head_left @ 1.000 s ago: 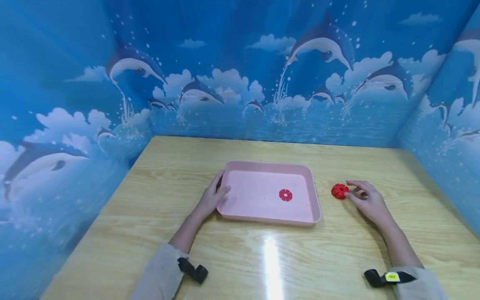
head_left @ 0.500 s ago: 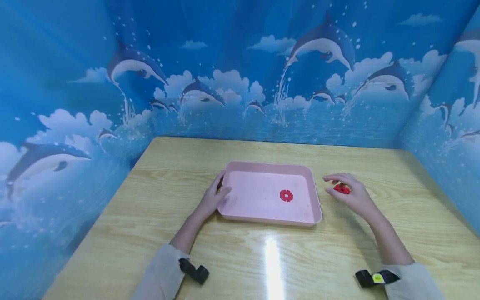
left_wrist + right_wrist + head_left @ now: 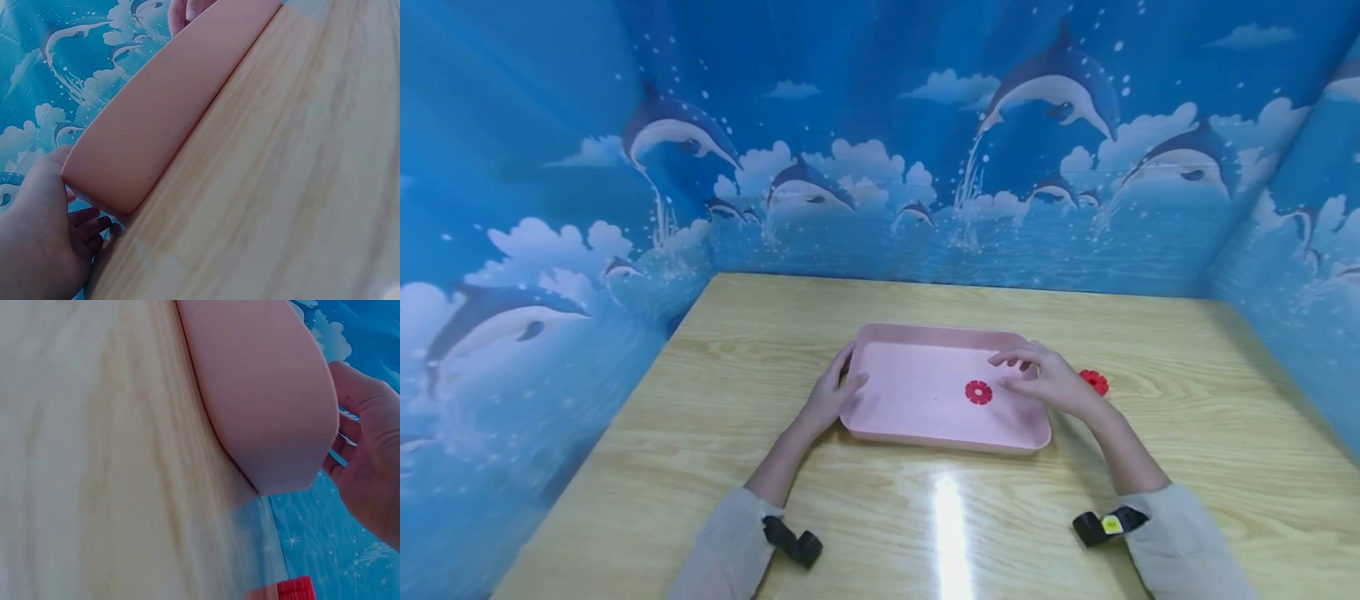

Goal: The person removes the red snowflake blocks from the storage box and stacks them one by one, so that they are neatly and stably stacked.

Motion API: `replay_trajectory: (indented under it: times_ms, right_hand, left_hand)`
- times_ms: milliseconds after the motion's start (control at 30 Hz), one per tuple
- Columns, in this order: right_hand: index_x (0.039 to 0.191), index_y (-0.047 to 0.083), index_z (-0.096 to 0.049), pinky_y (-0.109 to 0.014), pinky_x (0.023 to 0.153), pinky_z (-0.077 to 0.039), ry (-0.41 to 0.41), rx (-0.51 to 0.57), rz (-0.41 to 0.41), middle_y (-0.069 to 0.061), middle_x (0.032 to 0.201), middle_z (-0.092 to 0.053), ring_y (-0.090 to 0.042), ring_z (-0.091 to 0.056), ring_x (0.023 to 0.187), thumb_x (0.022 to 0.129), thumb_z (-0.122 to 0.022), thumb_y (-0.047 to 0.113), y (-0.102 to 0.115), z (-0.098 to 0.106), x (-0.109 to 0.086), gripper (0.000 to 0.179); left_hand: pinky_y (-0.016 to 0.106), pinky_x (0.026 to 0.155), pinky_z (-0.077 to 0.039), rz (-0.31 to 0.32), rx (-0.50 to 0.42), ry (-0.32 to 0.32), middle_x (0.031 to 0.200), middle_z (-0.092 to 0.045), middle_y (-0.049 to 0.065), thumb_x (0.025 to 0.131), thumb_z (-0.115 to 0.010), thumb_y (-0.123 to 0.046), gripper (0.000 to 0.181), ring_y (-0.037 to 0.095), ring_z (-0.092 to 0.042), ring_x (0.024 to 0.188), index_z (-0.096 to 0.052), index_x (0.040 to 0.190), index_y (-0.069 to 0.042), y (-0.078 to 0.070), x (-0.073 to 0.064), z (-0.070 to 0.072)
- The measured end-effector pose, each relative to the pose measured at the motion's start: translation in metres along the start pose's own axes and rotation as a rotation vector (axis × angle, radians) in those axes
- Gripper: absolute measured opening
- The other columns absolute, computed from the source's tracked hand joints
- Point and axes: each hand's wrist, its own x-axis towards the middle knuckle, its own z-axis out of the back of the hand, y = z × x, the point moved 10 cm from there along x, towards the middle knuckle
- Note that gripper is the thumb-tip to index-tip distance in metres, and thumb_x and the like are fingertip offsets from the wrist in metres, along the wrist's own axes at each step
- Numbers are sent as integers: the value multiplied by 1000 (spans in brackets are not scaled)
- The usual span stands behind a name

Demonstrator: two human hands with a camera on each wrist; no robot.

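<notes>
A shallow pink tray (image 3: 917,392) lies on the wooden table. My left hand (image 3: 832,393) grips its left end, thumb over the rim and fingers along the outer wall; the left wrist view shows this hand (image 3: 44,225) at the tray's corner. Inside the tray, right of its middle, lies one flat red notched disc (image 3: 978,392). Over the tray's right end is my right hand (image 3: 1048,385), fingers bent and thumb apart from them, with nothing visible between. Behind this hand, red notched discs (image 3: 1096,382) sit stacked on the table, partly hidden by it.
The light wooden table (image 3: 760,333) reaches back to a blue dolphin-print curtain (image 3: 850,208), which also runs along both sides. Black wrist cameras are strapped over both sleeves. A bright reflection shows on the tabletop in front of the tray.
My right hand has moved left from the stacked red discs, which it touched a second ago, to over the tray's right end. My left hand keeps its grip on the tray.
</notes>
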Motion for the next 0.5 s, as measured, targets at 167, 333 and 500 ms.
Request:
replay_trajectory:
  times_ms: [167,333,500]
  right_hand:
    - [108,5,-65,-41,76,-48,83,48,41,-5,105,-60,-27,-52,94,81,-70,9,2,-15,12,28]
    - [109,0,-64,-50,86,-47,195,92,61,-13,106,-62,-32,-57,99,80,-70,4,-1,-28,19,30]
    - [108,0,-64,-45,85,-48,253,78,60,-12,107,-60,-30,-57,99,78,-71,2,-4,-33,19,31]
  left_hand:
    - [42,107,-21,-9,2,-4,142,-29,25,93,-54,-8,59,36,-29,128,-24,142,5,-1,0,1]
    - [41,107,-21,-3,5,1,142,-28,24,93,-53,-9,59,35,-29,129,-24,142,4,0,0,0]
    - [40,107,-22,-2,8,-3,142,-30,23,93,-54,-9,58,35,-30,129,-25,142,3,2,1,0]
